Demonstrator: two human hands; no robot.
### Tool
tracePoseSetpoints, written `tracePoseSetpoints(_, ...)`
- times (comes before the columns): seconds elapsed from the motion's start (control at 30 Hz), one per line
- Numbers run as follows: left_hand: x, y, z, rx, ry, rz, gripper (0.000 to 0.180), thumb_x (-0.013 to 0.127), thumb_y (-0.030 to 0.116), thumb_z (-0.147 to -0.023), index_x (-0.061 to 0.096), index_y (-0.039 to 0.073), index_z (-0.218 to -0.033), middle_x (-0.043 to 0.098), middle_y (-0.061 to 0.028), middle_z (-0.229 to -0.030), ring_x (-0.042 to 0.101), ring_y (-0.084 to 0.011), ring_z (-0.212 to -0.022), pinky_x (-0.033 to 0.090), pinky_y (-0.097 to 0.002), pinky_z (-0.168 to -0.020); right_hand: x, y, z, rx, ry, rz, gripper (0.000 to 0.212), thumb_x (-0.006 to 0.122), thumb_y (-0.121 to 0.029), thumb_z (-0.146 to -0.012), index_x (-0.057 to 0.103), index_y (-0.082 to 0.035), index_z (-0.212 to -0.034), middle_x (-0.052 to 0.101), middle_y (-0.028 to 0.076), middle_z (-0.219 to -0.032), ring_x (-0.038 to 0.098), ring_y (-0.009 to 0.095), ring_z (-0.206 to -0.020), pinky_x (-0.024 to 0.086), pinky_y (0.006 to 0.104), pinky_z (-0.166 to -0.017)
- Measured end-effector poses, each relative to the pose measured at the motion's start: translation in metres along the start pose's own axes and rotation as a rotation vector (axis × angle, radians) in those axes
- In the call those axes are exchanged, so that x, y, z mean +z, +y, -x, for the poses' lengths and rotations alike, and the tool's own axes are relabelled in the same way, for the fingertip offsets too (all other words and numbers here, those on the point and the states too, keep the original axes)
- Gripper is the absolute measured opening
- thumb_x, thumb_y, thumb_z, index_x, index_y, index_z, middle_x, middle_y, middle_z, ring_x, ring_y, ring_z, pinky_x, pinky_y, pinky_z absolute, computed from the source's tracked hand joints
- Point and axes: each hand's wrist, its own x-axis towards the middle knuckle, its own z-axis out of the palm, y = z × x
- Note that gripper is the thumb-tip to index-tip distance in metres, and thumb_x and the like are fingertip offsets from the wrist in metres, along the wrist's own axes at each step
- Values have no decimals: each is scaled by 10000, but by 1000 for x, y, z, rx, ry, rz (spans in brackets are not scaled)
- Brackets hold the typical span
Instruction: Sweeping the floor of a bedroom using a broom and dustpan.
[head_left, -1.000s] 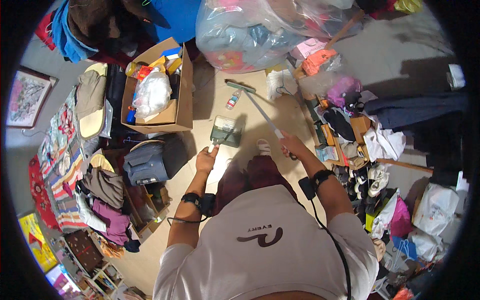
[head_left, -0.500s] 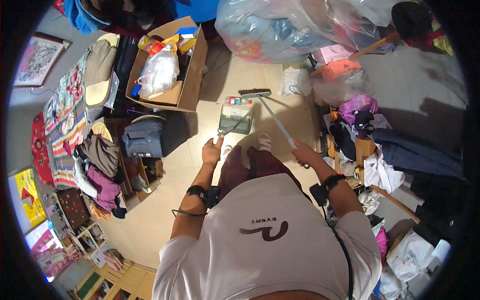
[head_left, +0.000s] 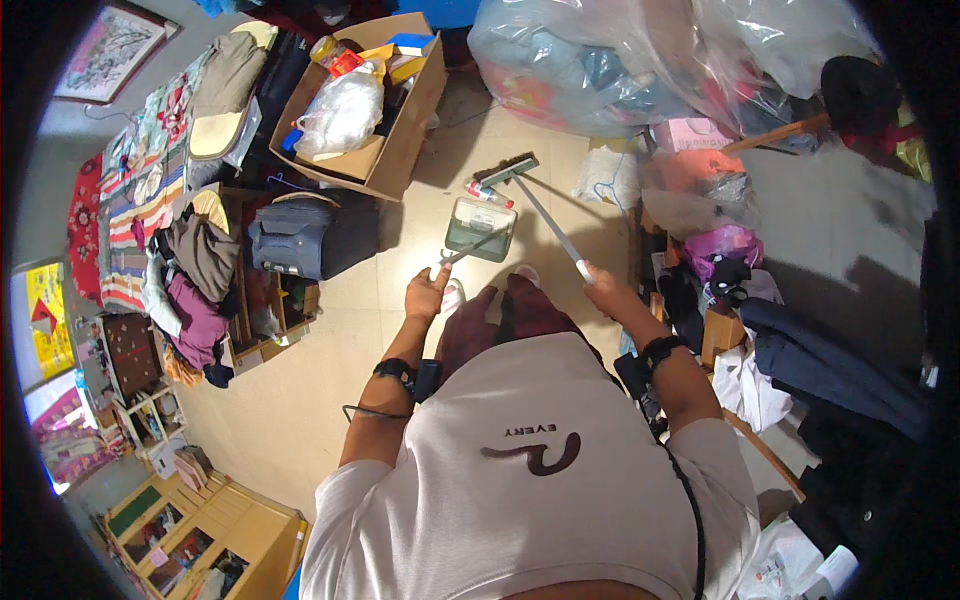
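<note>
My left hand [head_left: 427,292] is closed round the handle of a dustpan [head_left: 482,226], whose grey-green pan rests on the floor ahead of my feet. In my right hand [head_left: 606,289] is the pale pole of a broom [head_left: 547,220]. The broom's dark bristled head [head_left: 507,169] lies tilted on the floor just beyond the pan. Between broom head and pan lies a clear plastic bottle [head_left: 490,194] with a red label, close against the pan's far edge.
A cardboard box [head_left: 420,110] full of goods stands at the far left, with a dark suitcase [head_left: 312,235] nearer. Large clear plastic bags [head_left: 590,70] fill the far side. Along the right are a white bag [head_left: 607,177], clothes and a dark garment [head_left: 840,345].
The broom head has turned, its right end now farther away. The bottle has tilted with it and sits nearer the pan's far edge. My view has swung slightly.
</note>
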Motion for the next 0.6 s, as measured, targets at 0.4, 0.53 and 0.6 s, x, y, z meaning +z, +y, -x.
tracePoseSetpoints(0.4, -2, -1, 1, 28, 65, 0, 731, 548, 591, -796, 572, -63, -1121, 635, -263, -927, 616, -361, -936, 469, -383, -840, -63, -24, 57, 24, -234, 224, 447, 553, -168, -802, 489, -49, -1228, 588, 99, -667, 568, 187, -542, 466, 333, -516)
tracePoseSetpoints(0.53, -10, 14, 19, 68, 110, -37, 729, 549, 589, -796, 576, -66, -1112, 633, -266, -926, 613, -367, -940, 469, -384, -839, -65, -21, 71, 164, -270, -25, 469, 534, -144, -820, 463, -83, -1280, 551, 62, -653, 531, 133, -532, 453, 289, -494)
tracePoseSetpoints(0.6, -14, 17, 28, 10, 45, 61, 718, 550, 587, -797, 583, -63, -1101, 631, -268, -927, 608, -369, -949, 467, -387, -840, -55, -13, 69, 209, -224, -54, 474, 525, -136, -824, 456, -92, -1292, 539, 48, -657, 519, 125, -527, 447, 282, -487)
